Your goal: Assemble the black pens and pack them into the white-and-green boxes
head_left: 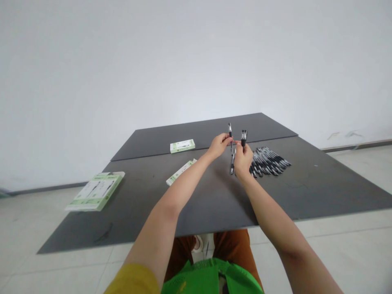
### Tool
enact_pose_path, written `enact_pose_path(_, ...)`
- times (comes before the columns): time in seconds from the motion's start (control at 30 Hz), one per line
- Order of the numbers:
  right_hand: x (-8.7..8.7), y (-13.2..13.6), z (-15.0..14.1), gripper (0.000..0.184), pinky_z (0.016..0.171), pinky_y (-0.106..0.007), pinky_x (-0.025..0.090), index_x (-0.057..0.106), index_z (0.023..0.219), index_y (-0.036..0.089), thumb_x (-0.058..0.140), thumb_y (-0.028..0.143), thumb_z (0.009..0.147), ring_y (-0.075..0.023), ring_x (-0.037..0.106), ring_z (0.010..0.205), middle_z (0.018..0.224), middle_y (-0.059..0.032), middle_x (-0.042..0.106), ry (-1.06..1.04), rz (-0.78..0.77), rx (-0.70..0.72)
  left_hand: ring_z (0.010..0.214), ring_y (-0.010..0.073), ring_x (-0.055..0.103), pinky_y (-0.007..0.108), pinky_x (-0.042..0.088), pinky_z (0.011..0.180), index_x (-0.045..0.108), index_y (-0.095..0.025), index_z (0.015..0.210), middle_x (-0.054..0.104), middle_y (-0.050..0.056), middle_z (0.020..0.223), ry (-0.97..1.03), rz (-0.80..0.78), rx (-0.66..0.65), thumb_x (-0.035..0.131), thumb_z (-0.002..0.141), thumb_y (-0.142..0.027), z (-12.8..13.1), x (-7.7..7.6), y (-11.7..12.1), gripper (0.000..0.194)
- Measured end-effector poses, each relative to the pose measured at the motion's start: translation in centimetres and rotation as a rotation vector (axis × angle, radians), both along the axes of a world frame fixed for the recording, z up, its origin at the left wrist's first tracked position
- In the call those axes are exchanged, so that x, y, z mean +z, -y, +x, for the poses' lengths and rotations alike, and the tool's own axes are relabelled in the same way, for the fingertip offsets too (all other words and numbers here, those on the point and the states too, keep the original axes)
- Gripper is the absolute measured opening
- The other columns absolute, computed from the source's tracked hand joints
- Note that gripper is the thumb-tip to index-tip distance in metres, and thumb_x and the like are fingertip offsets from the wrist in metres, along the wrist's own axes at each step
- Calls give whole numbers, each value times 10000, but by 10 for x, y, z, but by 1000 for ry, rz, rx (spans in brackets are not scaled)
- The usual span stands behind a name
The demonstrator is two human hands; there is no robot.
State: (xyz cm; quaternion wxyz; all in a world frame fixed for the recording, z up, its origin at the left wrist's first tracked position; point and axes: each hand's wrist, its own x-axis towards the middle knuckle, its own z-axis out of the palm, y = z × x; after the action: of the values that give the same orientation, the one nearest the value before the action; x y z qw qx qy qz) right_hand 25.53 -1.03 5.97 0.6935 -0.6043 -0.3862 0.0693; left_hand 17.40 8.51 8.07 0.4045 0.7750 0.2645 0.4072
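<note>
Between the fingertips of my left hand (219,145) is one black-and-clear pen (230,130), held upright. My right hand (244,160) is closed round a small bunch of similar pens (244,135), their ends pointing up. The two hands are close together above the dark table, the right nearer to me. Just left of my right hand a pen (232,164) lies on the table. To the right a pile of pens (269,161) lies side by side, partly hidden by my right hand.
A green-and-white box (182,145) lies on the far part of the dark table (196,212). A second box (180,172) is partly behind my left forearm. At the left edge lie larger green-and-white boxes (97,191). A white wall (196,61) stands behind.
</note>
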Motion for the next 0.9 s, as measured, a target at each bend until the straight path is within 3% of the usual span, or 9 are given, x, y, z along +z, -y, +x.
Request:
enact_pose_path(0.07, 1, 4, 0, 401, 805, -336, 408, 691, 988, 173, 468, 487, 877, -220, 577, 835, 884, -86, 670, 106, -37, -70, 749, 118, 605, 232, 470, 742, 664, -105, 879, 684, 37, 818, 57, -94, -116, 573, 876, -271, 8, 1, 7, 190)
enact_pose_path(0.13, -1, 3, 2, 408, 801, -341, 405, 675, 963, 165, 458, 501, 882, -221, 568, 819, 863, -87, 653, 132, -73, -98, 723, 117, 599, 232, 470, 729, 689, -105, 822, 678, 21, 752, 97, -164, -127, 614, 842, -297, 15, -4, 16, 206)
enact_pose_path(0.3, -13, -9, 6, 362, 763, -324, 403, 597, 782, 169, 459, 492, 870, -190, 519, 767, 787, -50, 579, 43, -75, -85, 718, 124, 604, 224, 458, 709, 723, -126, 804, 699, 22, 743, 178, -200, 77, 626, 827, -290, 22, -19, 43, 192)
enact_pose_path(0.5, -20, -16, 1, 410, 688, -298, 419, 563, 757, 180, 511, 581, 819, -178, 525, 723, 690, -11, 559, -180, -36, 43, 675, 147, 603, 237, 453, 646, 691, -121, 696, 673, 36, 661, 22, -237, 160, 649, 796, -266, 17, -22, 58, 182)
enact_pose_path(0.67, -26, -25, 1, 425, 632, -296, 436, 520, 841, 209, 480, 631, 819, -166, 541, 700, 721, 7, 537, -274, 31, -2, 559, 131, 582, 257, 473, 579, 671, -118, 759, 656, 53, 625, 77, -798, 52, 603, 837, -287, 15, -24, 56, 198)
enact_pose_path(0.73, -27, -28, 8, 428, 584, -297, 434, 477, 833, 227, 452, 655, 826, -161, 534, 643, 681, 24, 497, -342, 25, -5, 554, 123, 589, 253, 483, 582, 670, -118, 813, 672, 63, 655, 101, -910, 31, 570, 839, -232, 13, -29, 51, 154)
enact_pose_path(0.8, -26, -32, 16, 422, 525, -293, 422, 424, 823, 244, 415, 665, 842, -153, 511, 564, 624, 47, 444, -464, -30, 20, 572, 109, 598, 242, 490, 612, 667, -118, 892, 693, 61, 699, 105, -899, 51, 549, 803, -132, 11, -38, 43, 149)
enact_pose_path(0.9, -21, -34, 26, 387, 474, -275, 415, 366, 853, 259, 379, 645, 873, -130, 465, 482, 583, 84, 386, -619, -70, 72, 657, 104, 619, 255, 511, 711, 661, -115, 957, 718, 59, 794, 35, -701, 153, 486, 754, -16, 8, -56, 29, 285)
